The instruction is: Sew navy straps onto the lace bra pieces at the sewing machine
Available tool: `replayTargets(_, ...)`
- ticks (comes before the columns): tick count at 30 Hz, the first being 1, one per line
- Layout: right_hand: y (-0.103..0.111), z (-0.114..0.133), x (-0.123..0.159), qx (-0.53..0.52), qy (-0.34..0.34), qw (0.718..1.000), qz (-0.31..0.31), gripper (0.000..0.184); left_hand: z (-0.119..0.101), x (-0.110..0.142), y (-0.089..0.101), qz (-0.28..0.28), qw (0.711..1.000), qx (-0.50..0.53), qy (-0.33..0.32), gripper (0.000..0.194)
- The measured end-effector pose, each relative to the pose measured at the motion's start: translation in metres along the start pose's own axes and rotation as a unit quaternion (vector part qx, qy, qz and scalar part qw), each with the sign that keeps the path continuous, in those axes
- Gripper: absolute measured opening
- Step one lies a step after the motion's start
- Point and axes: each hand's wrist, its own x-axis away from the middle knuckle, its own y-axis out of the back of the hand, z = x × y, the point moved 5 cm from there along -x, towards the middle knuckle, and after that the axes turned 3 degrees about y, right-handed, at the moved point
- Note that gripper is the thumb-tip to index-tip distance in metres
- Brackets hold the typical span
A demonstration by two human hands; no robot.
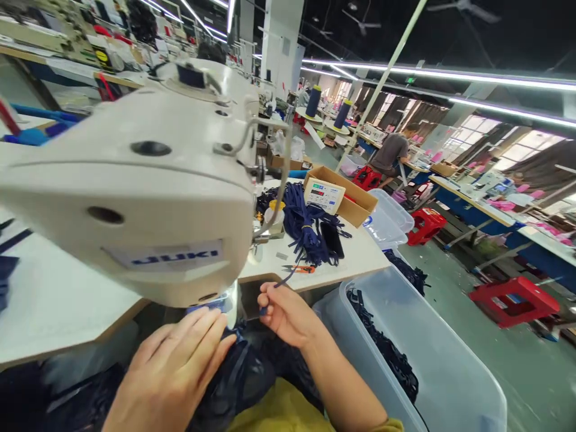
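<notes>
A large white sewing machine head (180, 180) marked JUKI fills the left and middle of the view. Right below it, my left hand (180, 366) has its fingers pressed together at the edge of some sheer navy fabric (243, 372), which drapes down over my lap. The needle area is hidden behind the machine head and my fingers. To the right of the machine's end, my right hand (285, 312) is closed in a pinch on a narrow navy strap (290, 275). That strap runs up toward a bundle of navy straps (299, 222) on the table.
Orange thread snips (300, 269) and a black phone (332, 240) lie by the bundle. Behind stand a control panel (324, 195) and a cardboard box (355, 204). A translucent bin (450, 336) with dark straps sits at my right. Red stools (515, 302) and a seated person (391, 150) are farther off.
</notes>
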Motion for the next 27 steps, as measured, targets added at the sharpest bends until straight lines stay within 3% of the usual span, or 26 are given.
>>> replayTargets(3,-0.020,0.001,-0.006,0.027,0.012,0.999,0.025,0.027,-0.007,-0.002,0.004,0.023,0.999,-0.004,-0.031,0.029)
replayTargets(6,-0.027,0.010,-0.007,0.140,0.067,0.988,0.027,0.033,-0.002,-0.004,0.008,0.026,0.999,0.031,0.008,0.033)
replayTargets(9,-0.030,0.017,-0.002,0.299,0.138,0.944,0.022,0.040,0.005,-0.003,0.010,0.028,0.996,0.074,0.031,0.032)
replayTargets(12,-0.034,0.015,0.002,0.398,0.158,0.903,0.029,0.033,0.012,0.001,0.009,0.036,0.991,0.119,0.045,0.032)
replayTargets(18,-0.044,0.007,-0.002,0.427,0.146,0.892,0.030,0.016,0.023,0.009,0.008,0.039,0.979,0.154,0.124,0.028)
replayTargets(27,-0.044,-0.005,-0.009,0.420,0.124,0.898,0.049,0.025,0.019,-0.002,0.010,0.076,0.992,0.102,-0.002,0.037)
